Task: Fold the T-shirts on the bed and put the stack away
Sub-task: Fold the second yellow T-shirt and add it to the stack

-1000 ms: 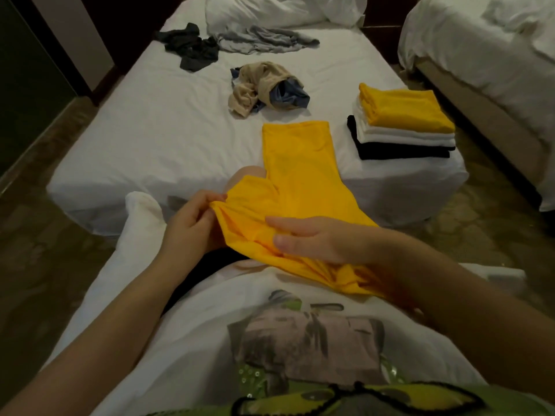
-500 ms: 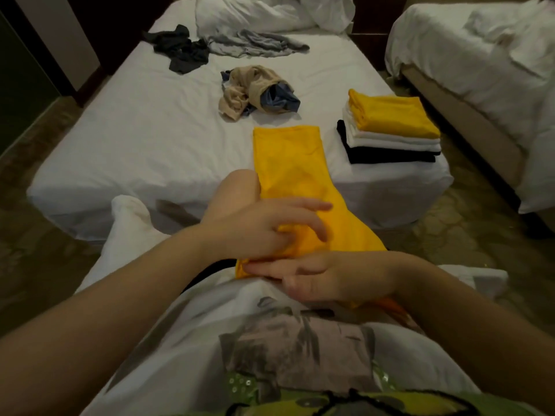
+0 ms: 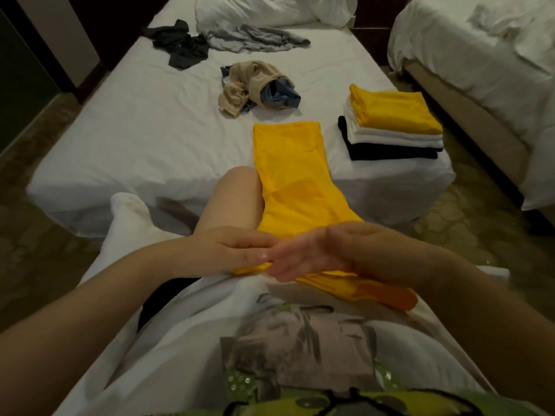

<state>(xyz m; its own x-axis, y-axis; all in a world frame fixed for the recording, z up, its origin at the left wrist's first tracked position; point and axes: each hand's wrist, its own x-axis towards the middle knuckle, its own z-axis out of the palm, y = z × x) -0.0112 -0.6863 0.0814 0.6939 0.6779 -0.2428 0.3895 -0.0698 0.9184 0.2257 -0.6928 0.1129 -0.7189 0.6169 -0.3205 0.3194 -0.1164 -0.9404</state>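
Yellow T-shirt point(image 3: 289, 163), smooth narrow strip, squared folded stack point(image 3: 393, 133) nearby

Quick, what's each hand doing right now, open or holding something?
Left hand: open, fingers straight, resting on the yellow shirt.
Right hand: open, fingers straight over the same shirt; blurred, so contact is unclear.

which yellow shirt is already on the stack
The folded yellow shirt atop the stack at the bed corner; the long yellow shirt runs from bed to lap.
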